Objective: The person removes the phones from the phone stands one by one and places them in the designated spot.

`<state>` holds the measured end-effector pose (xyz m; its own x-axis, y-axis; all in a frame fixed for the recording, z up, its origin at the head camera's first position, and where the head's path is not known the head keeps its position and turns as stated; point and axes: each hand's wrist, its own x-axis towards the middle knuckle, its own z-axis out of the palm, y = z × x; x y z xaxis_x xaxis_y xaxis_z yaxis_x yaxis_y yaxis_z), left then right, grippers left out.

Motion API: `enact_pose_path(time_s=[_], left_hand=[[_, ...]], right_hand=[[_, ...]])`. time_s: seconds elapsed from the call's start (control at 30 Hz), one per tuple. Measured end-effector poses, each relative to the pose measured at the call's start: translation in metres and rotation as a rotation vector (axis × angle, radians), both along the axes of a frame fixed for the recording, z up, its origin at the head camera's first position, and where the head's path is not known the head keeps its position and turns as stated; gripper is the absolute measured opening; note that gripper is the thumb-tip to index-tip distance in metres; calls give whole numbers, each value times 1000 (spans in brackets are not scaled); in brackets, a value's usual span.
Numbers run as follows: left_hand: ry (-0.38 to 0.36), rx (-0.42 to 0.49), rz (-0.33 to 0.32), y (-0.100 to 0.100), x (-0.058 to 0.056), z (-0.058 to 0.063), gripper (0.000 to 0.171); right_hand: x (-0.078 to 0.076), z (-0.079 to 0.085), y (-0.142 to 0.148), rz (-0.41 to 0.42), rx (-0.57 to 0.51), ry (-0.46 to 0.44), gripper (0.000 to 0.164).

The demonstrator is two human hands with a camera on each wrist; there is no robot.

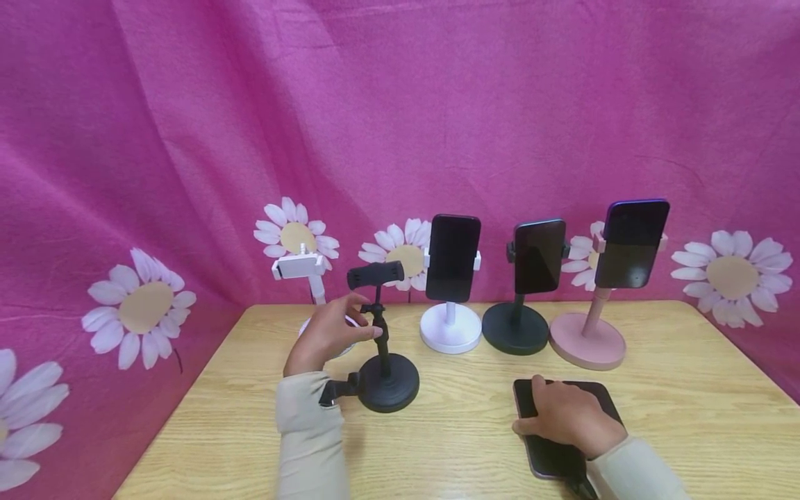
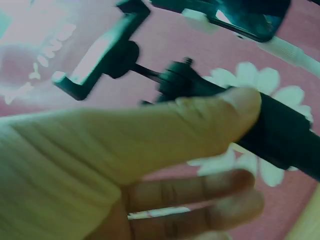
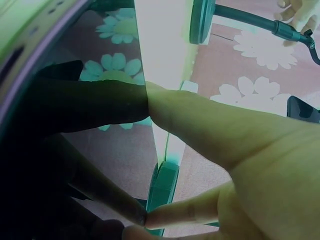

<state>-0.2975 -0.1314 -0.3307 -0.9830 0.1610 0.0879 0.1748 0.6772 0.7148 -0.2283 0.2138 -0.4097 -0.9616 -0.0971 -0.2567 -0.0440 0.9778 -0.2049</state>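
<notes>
A black phone stand (image 1: pixel 388 383) with a round base and a clamp head (image 1: pixel 376 275) stands upright on the table. My left hand (image 1: pixel 330 328) is at its upper pole, pinching it with the thumb (image 2: pixel 235 112) across the near side. The index finger is partly hidden; the lower fingers hang apart from the pole in the left wrist view. No phone sits in that clamp. A large dark phone (image 1: pixel 559 455) lies flat, screen up, on the table. My right hand (image 1: pixel 571 417) rests on it, thumb over the left edge, fingertips touching its glossy surface.
White (image 1: pixel 451 329), black (image 1: pixel 515 328) and pink (image 1: pixel 587 340) stands, each holding a phone, line the table's back right. Another white stand (image 1: pixel 298 265) with its clamp is behind my left hand. A pink flowered cloth (image 1: pixel 400 125) hangs behind the wooden table (image 1: pixel 462 423).
</notes>
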Motion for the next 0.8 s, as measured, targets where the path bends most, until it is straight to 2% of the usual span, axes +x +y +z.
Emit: enact_pose_path(time_s=[0.17, 0.3, 0.37, 0.57, 0.63, 0.8], left_hand=[[-10, 118, -80, 2, -8, -9, 45], [36, 187, -109, 5, -17, -18, 41], [76, 206, -91, 8, -23, -23, 41], [226, 264, 37, 15, -38, -43, 32], [270, 293, 62, 17, -42, -49, 30], [305, 356, 88, 19, -47, -55, 31]], right_hand=[[0, 0, 1, 5, -1, 9, 85], [2, 0, 2, 10, -5, 22, 84], [2, 0, 2, 7, -7, 21, 83], [3, 0, 1, 0, -12, 13, 82], [3, 0, 1, 0, -9, 11, 83], [2, 0, -1, 3, -5, 17, 86]])
